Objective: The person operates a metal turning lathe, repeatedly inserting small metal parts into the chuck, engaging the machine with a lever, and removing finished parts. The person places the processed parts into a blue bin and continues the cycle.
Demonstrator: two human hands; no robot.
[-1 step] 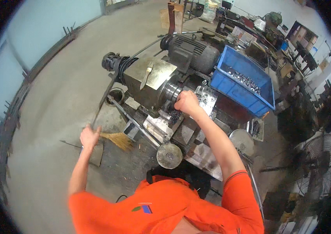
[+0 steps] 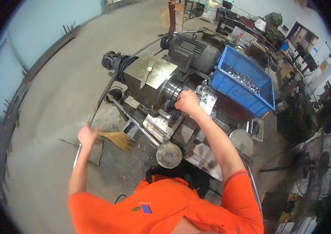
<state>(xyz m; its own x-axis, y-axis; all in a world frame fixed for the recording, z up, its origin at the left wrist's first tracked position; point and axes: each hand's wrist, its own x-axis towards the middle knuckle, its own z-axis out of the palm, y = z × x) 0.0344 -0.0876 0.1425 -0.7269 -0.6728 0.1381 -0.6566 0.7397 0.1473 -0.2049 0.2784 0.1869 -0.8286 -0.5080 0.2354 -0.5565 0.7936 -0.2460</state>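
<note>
My left hand (image 2: 87,135) is closed round a long metal lever (image 2: 98,104) that slants down from the left end of the machine. The lever's bright lower end shows below my fist. My right hand (image 2: 187,102) is at the shiny spindle nose (image 2: 172,90) of a small lathe-like machine, fingers curled inward. Whatever lies in those fingers is hidden from view. On the flat metal cover (image 2: 159,72) of the headstock lies a paintbrush (image 2: 146,76) with a pale handle. Dark metal chips (image 2: 174,116) are heaped below the spindle.
A blue plastic crate (image 2: 243,99) holding many small metal parts stands right of the spindle, close to a ribbed motor (image 2: 194,52). Two round handwheels (image 2: 169,156) face me. A straw broom (image 2: 116,139) lies near my left hand. A fan (image 2: 315,167) stands at far right.
My left hand has moved slightly left, and the lever has swung left with it, so its bright lower end now shows. My right hand stays at the spindle.
</note>
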